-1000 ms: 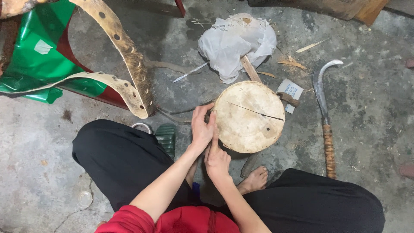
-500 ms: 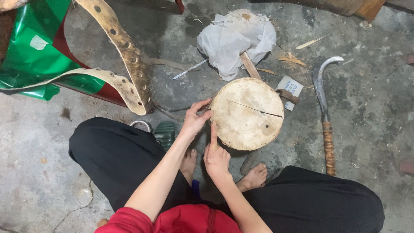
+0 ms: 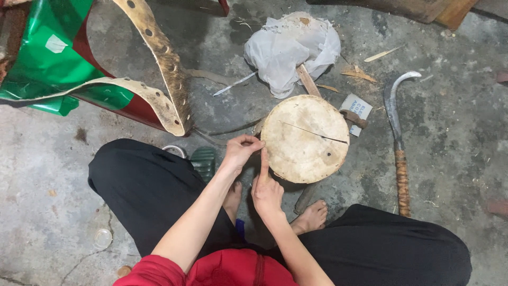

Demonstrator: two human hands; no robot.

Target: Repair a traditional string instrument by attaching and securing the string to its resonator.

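Left hand (image 3: 241, 151) fingers pinch the round wooden block (image 3: 305, 139) edge; right hand (image 3: 267, 191) index finger touches it. 1 small white printed card (image 3: 355, 107) lies beside it, white bag (image 3: 291, 47) behind.

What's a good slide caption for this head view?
Both hands, left and right, touch a round wooden block's edge.

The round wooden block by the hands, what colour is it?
The round wooden block is pale tan with a dark crack across it, seen in the head view.

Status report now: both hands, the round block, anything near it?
Left hand and right hand pinch at the round cracked wooden block edge. Curved sickle lies right, apart.
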